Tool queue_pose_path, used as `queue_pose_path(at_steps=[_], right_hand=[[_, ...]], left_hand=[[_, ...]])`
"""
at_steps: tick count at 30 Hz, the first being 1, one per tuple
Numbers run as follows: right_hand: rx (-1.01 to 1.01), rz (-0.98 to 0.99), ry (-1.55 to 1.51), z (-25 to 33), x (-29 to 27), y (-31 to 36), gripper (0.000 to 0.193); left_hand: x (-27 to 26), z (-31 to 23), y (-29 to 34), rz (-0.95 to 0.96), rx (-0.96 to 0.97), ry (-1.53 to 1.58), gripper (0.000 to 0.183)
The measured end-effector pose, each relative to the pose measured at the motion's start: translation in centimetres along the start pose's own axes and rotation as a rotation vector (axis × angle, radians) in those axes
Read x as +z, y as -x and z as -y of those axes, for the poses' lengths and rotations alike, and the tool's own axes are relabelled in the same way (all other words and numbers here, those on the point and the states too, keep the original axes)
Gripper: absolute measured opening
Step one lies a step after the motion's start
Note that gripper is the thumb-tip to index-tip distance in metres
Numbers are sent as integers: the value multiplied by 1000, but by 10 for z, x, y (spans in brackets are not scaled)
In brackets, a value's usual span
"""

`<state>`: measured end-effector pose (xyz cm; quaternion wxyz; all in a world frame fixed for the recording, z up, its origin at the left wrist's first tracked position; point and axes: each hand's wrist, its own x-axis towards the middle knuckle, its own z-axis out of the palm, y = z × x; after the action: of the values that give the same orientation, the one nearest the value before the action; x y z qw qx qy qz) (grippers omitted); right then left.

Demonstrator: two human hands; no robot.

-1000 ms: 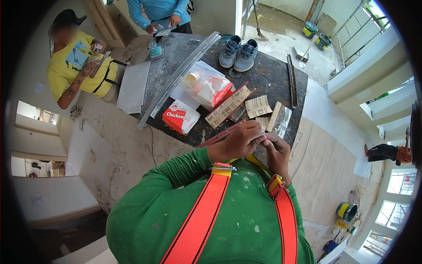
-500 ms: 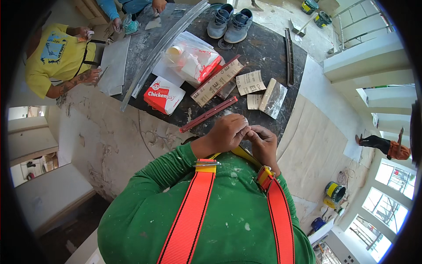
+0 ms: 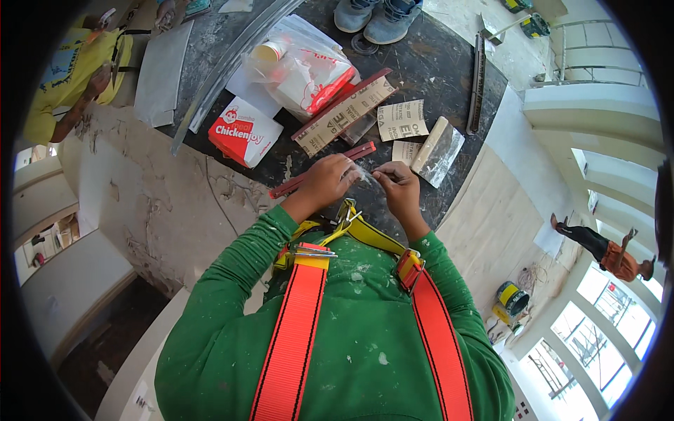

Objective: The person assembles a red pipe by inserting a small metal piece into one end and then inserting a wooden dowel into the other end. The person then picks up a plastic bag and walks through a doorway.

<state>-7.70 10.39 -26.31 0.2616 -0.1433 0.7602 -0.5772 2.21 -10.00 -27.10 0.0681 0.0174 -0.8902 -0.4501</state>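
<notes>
My left hand [image 3: 326,180] and my right hand [image 3: 399,188] are raised over the near edge of the dark table, both with fingers pinched. Stretched between them is a thin, whitish, see-through piece [image 3: 364,174] that looks like plastic film; its exact kind is unclear. A dark red bar [image 3: 286,186] lies just beyond my left hand and is partly covered by it. Beyond my right hand sits a whitened sanding block [image 3: 440,152], resting beside pieces of brown sandpaper [image 3: 402,120]. Another sandpaper strip [image 3: 344,116] is set along a dark red piece farther left.
A red and white food box [image 3: 244,132] and a clear plastic bag [image 3: 302,74] with packaging are on the table [image 3: 449,77]. Long metal strips [image 3: 223,72] run along its left. Shoes [image 3: 375,19] stand at the far side. A person in yellow [image 3: 77,77] is at the left.
My hands have moved apart and forward from close together at my chest, and the see-through piece now shows between them. The view has shifted, so the shoes are nearer the top edge.
</notes>
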Motion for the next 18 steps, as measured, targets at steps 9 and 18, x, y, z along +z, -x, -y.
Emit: queue_pose_path(at_steps=[9,18], right_hand=[[-451,148,544,-50,0,-80,12],[-521,343,568,-54,-3,-110,33]], left_hand=[[58,35,-7,-201,-164,-265,41],[70,48,-13,-340,-215,-187,23]])
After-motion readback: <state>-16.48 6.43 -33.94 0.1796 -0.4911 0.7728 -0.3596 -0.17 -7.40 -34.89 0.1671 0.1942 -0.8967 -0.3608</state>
